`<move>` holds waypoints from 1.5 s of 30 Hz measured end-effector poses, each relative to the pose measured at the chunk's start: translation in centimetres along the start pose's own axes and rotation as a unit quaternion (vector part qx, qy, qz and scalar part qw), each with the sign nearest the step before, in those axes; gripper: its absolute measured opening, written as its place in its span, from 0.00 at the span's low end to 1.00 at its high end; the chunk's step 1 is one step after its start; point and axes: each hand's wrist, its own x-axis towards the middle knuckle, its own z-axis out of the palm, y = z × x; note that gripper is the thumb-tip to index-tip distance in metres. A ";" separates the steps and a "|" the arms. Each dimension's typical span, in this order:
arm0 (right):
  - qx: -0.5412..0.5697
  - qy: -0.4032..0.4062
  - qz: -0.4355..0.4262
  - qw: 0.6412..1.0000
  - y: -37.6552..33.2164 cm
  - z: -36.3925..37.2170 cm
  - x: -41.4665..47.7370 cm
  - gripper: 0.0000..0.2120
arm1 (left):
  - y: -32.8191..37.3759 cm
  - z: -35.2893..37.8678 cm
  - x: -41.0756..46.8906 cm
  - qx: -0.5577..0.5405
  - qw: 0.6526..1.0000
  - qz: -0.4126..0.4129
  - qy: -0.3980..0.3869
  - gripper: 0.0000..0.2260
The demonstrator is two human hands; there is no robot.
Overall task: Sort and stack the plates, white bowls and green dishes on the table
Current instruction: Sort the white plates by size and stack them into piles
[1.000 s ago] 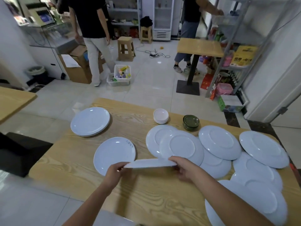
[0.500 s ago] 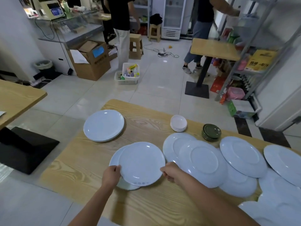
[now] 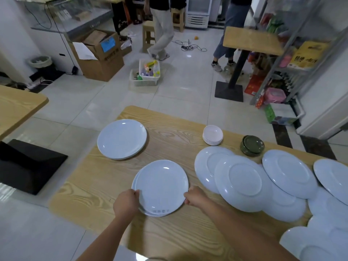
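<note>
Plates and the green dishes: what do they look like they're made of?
Plates: smooth glossy white, with small light glints; ceramic or melamine, can't tell which. Green dishes: dark olive with a soft sheen, likely glazed ceramic or plastic.

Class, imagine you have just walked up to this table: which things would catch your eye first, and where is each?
First, the two hands, left hand and right hand, holding a white plate on top of another at the table's near edge. Next, the sprawl of overlapping upside-down plates to the right. Behind them stand a stack of white bowls and a stack of green dishes.
</note>
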 end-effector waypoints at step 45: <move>0.305 0.268 -0.061 0.912 16.7 -13.3 -3.9 0.30 | 24.2 7.0 -12.4 0.158 0.934 0.319 0.019 0.32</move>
